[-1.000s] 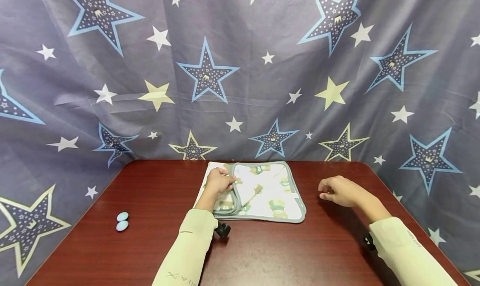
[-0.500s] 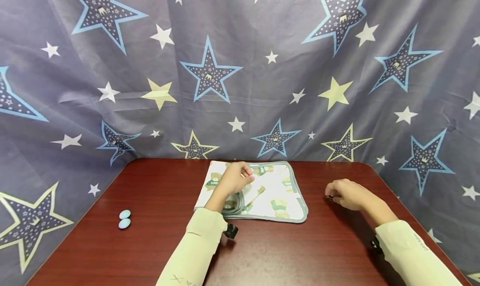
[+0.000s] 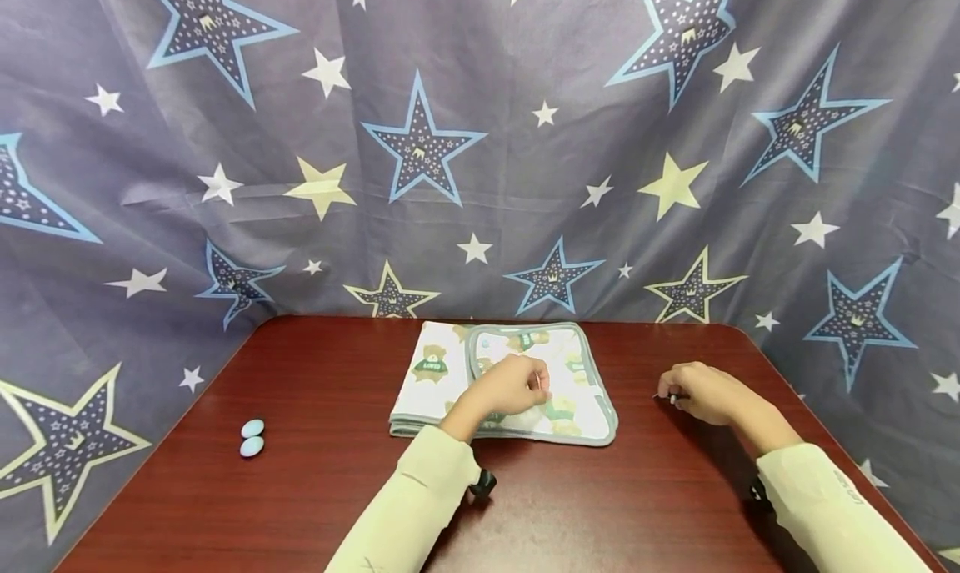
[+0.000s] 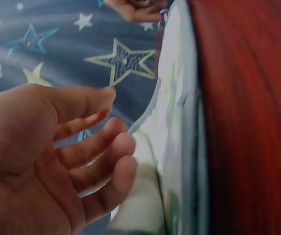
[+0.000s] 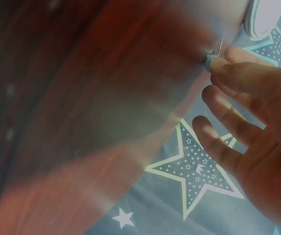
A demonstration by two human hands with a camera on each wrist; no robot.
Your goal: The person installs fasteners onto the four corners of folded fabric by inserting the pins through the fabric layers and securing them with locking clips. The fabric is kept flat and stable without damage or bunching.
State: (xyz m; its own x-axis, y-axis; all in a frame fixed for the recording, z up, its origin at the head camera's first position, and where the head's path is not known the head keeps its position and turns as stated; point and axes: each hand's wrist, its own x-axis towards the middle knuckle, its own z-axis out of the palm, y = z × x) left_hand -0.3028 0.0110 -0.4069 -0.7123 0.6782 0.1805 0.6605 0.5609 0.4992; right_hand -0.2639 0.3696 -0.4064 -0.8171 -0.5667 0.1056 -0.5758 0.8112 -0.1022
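Observation:
A folded white cloth (image 3: pixel 564 371) with a bear print and grey-green edging lies at the far middle of the table. My left hand (image 3: pixel 506 387) is over its front half, fingers loosely bent. In the left wrist view nothing sits between that hand's thumb and fingers (image 4: pixel 118 147), and the cloth's thick folded side (image 4: pixel 145 196) runs beside the fingertips. To the right of the cloth, my right hand (image 3: pixel 701 394) is low over the table. Its thumb and forefinger pinch a pin (image 5: pixel 220 48) with a light blue head (image 5: pixel 209 62); its other fingers are spread.
Two pale blue oval pieces (image 3: pixel 252 437) lie side by side on the left of the dark red table (image 3: pixel 322 381). A grey curtain (image 3: pixel 465 214) printed with stars hangs right behind the table's far edge.
My left hand has left the upper layer's left edge and moved right and toward me over the cloth. My right hand has shifted slightly right, and the pin now shows at its fingertips.

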